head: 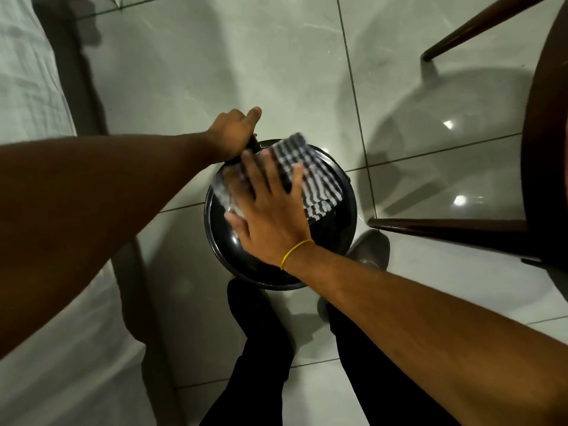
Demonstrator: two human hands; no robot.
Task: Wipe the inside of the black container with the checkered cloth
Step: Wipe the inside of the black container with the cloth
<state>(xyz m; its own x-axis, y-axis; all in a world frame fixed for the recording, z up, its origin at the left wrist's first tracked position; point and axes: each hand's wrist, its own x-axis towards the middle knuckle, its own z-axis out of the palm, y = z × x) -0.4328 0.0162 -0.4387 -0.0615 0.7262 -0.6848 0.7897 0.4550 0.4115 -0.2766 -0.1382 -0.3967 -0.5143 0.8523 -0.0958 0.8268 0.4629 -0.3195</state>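
Note:
A round black container [335, 241] is held in the air above the tiled floor, its glossy inside facing me. My left hand [232, 133] grips its far-left rim at a small handle. The black-and-white checkered cloth [310, 176] lies spread inside the container, over its upper half. My right hand [270, 207] presses flat on the cloth with fingers spread; a yellow band circles that wrist. The cloth's left part is blurred under the fingers.
A dark wooden chair [541, 186] stands at the right, its legs reaching over the pale tiled floor [246, 56]. A white-covered bed [33, 87] runs along the left edge. My legs in black trousers [261, 348] and a grey shoe [372, 244] show below the container.

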